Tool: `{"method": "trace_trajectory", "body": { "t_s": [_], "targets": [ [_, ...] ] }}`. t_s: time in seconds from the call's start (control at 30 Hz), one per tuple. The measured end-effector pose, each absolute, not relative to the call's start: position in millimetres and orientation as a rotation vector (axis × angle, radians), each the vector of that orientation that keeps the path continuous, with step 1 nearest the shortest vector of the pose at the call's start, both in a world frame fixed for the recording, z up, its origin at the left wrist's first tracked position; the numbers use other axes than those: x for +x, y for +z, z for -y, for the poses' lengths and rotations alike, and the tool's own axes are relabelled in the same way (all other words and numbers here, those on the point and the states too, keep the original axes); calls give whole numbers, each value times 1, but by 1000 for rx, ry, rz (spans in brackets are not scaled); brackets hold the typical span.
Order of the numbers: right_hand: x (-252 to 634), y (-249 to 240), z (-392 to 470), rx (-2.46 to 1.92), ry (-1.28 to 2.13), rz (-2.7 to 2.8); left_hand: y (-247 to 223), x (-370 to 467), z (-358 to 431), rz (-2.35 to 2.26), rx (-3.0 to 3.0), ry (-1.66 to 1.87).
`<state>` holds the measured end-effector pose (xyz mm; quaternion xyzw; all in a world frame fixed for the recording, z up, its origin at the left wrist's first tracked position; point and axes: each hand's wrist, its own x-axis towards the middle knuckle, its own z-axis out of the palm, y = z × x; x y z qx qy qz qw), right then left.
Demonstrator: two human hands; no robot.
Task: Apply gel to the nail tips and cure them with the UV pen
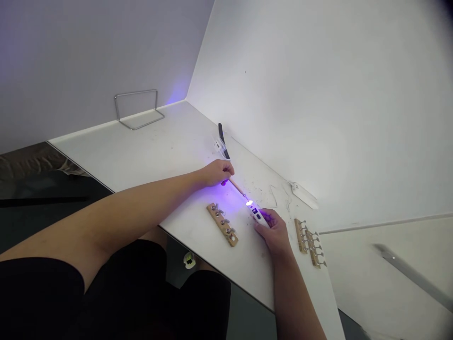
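Note:
My left hand (217, 173) pinches a thin wooden stick (237, 186) with a small metallic piece at its far end. My right hand (274, 232) is closed around a white handheld UV lamp (257, 213) with a small display and a dark button. Violet-white light glows at the lamp's tip, right by the stick's end; the glare hides whether they touch. Between my forearms lies a wooden strip (222, 224) holding several small metal pieces on stems.
Two similar wooden strips (300, 236) with metal pieces lie at the right. Behind my left hand are a black-handled tool (222, 134) and a small clear item (218, 147). A white power strip (303, 195) lies along the wall. A wire frame (139, 93) stands at the back left.

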<state>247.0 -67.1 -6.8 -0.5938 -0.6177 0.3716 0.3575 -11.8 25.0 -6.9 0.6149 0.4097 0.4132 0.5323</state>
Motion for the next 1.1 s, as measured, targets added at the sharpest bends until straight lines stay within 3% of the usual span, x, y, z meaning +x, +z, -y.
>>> {"method": "trace_trajectory", "body": {
  "t_s": [1.1],
  "targets": [
    [248,-13,66,-1529,891,1605,-4,-12,-23,-1019,1456,964]
  ]
}}
